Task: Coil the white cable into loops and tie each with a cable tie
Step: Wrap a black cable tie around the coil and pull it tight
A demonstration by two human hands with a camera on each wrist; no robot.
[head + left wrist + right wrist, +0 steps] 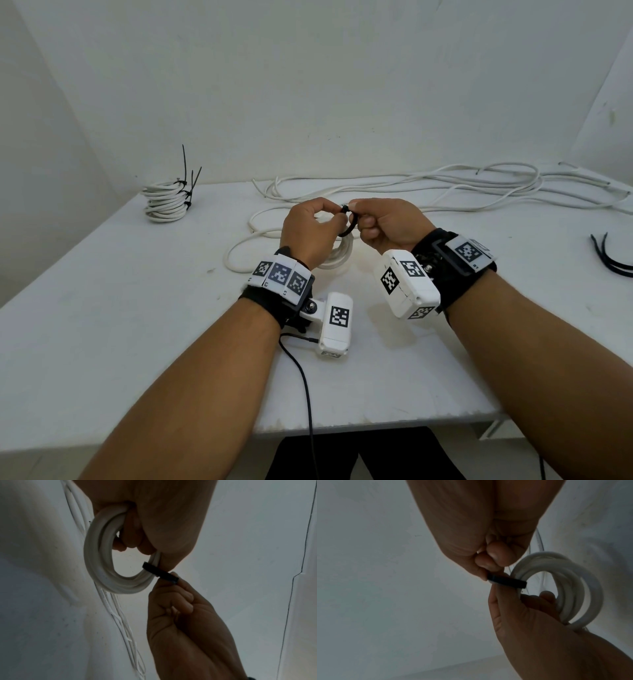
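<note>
Left hand [310, 233] grips the coiled white cable [102, 555] above the table [102, 342] centre; right hand [390, 222] pinches the black cable tie [507, 581] looped around it (finished coils [166, 202] at far-left corner).

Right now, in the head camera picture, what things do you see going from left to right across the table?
Stack of tied white cable coils → left hand → black cable tie → right hand → loose black cable ties.
</note>
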